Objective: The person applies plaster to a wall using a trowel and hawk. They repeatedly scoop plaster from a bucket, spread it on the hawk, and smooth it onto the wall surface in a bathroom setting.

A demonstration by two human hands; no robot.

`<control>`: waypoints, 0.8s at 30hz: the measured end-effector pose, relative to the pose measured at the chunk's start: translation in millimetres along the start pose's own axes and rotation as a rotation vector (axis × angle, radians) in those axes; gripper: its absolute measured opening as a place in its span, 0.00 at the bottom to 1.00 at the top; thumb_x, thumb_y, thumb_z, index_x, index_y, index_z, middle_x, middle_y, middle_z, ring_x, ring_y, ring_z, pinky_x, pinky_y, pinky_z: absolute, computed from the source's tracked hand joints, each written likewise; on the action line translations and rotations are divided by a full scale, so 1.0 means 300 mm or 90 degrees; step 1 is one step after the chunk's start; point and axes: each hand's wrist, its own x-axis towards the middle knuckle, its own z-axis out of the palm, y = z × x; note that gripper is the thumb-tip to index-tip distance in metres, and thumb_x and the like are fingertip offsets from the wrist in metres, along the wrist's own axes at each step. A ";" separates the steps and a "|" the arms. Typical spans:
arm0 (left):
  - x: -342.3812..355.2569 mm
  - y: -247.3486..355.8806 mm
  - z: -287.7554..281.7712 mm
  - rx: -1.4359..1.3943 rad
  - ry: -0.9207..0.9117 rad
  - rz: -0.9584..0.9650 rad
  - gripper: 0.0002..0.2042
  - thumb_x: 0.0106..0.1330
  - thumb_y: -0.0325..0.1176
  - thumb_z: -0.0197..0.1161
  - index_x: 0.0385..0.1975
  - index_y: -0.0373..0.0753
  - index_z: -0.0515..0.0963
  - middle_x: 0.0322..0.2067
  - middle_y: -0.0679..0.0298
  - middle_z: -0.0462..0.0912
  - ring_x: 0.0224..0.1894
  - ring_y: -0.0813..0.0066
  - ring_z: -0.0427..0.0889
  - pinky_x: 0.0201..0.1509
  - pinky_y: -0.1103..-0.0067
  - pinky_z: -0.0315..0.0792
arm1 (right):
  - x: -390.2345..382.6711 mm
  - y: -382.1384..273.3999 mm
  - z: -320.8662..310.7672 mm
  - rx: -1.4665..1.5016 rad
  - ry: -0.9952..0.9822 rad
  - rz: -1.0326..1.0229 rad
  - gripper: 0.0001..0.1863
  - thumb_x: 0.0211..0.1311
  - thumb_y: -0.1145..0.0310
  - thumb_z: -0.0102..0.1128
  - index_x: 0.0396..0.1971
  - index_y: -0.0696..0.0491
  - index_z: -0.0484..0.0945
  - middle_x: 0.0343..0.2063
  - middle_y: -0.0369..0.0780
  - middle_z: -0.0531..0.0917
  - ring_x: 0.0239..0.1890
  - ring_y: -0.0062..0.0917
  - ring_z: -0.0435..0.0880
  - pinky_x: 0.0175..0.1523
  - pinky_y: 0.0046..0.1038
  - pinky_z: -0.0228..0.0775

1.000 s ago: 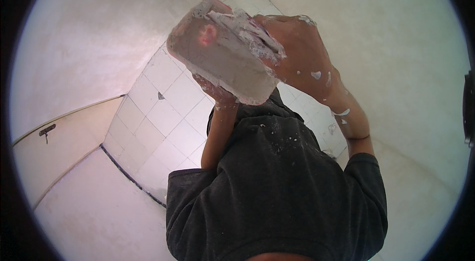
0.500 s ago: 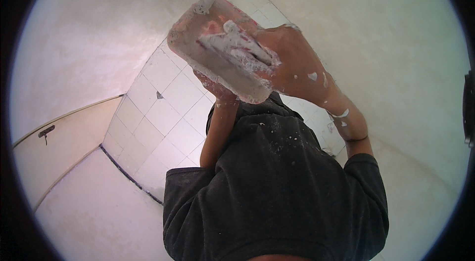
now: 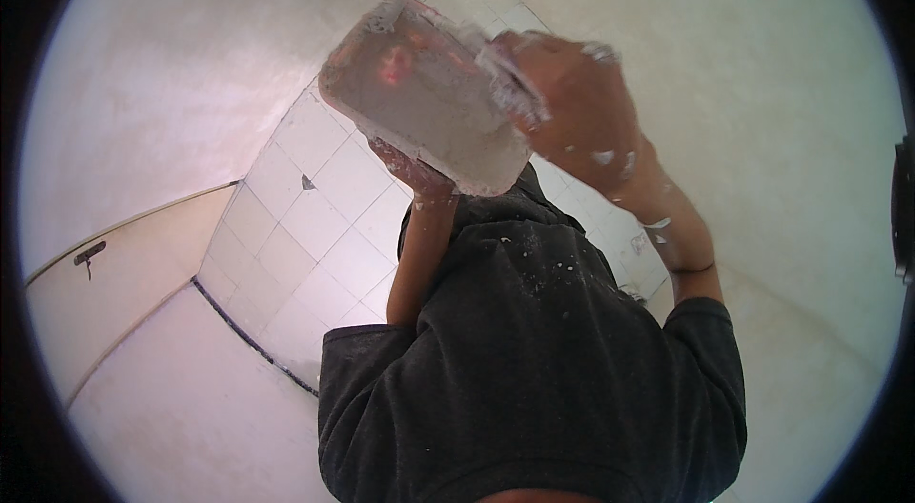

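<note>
My left hand (image 3: pixel 417 166) grips a rounded rectangular tray (image 3: pixel 419 93) from below, its fingers partly hidden under it. The tray is coated in wet grey plaster, with reddish patches showing through. Over the tray's right edge, my right hand (image 3: pixel 572 108) is closed on a plaster-caked tool (image 3: pixel 510 74), perhaps a scraper, blurred by motion. White splashes of plaster dot the back of that hand and the forearm.
Pale plastered walls (image 3: pixel 162 65) surround a white tiled floor (image 3: pixel 338 260) below me, which has a small dark patch. At the left is a cream door (image 3: pixel 133 279) with a metal handle (image 3: pixel 91 251). A dark object (image 3: pixel 901 208) sits at the far right rim.
Half a second ago the tool lay across the middle of the tray; my right hand has since drawn it up and rightward to the edge, exposing more of the coated surface.
</note>
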 end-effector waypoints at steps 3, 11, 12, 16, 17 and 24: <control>0.021 -0.054 -0.091 0.096 -0.209 0.162 0.25 0.68 0.50 0.37 0.59 0.44 0.54 0.55 0.62 0.62 0.56 0.67 0.64 0.59 0.68 0.64 | 0.002 -0.031 0.068 -0.047 -0.105 0.029 0.18 0.43 0.72 0.57 0.39 0.57 0.74 0.34 0.45 0.79 0.35 0.39 0.78 0.40 0.37 0.69; 0.045 -0.064 -0.130 0.094 -0.191 0.149 0.24 0.67 0.51 0.39 0.59 0.44 0.54 0.54 0.64 0.63 0.55 0.69 0.65 0.58 0.69 0.65 | 0.011 -0.072 -0.059 0.217 -0.130 0.050 0.18 0.42 0.70 0.61 0.37 0.57 0.74 0.27 0.45 0.78 0.33 0.41 0.76 0.41 0.38 0.66; 0.052 -0.065 -0.141 0.112 -0.230 0.178 0.24 0.67 0.51 0.39 0.59 0.44 0.54 0.54 0.64 0.63 0.55 0.68 0.65 0.58 0.69 0.65 | 0.006 -0.063 -0.051 0.201 -0.091 0.019 0.19 0.41 0.69 0.62 0.37 0.56 0.74 0.26 0.45 0.77 0.32 0.41 0.76 0.40 0.38 0.66; 0.103 -0.088 -0.228 0.182 -0.390 0.288 0.25 0.67 0.51 0.39 0.59 0.44 0.54 0.55 0.63 0.62 0.56 0.67 0.64 0.59 0.69 0.64 | 0.005 0.009 0.057 0.141 0.021 -0.053 0.20 0.39 0.68 0.63 0.37 0.56 0.75 0.23 0.45 0.77 0.27 0.42 0.75 0.36 0.37 0.66; 0.105 -0.092 -0.236 0.179 -0.396 0.288 0.25 0.67 0.51 0.39 0.59 0.44 0.54 0.55 0.63 0.62 0.56 0.67 0.64 0.59 0.68 0.64 | 0.013 0.019 0.070 0.128 0.037 -0.060 0.20 0.39 0.68 0.63 0.38 0.56 0.75 0.23 0.46 0.77 0.26 0.42 0.75 0.35 0.37 0.66; 0.044 -0.106 -0.147 0.057 -0.265 0.152 0.26 0.67 0.50 0.38 0.60 0.43 0.53 0.55 0.62 0.61 0.57 0.67 0.63 0.59 0.68 0.63 | 0.025 0.029 -0.010 0.050 0.004 0.012 0.19 0.42 0.68 0.60 0.38 0.58 0.75 0.25 0.45 0.79 0.29 0.42 0.78 0.36 0.37 0.68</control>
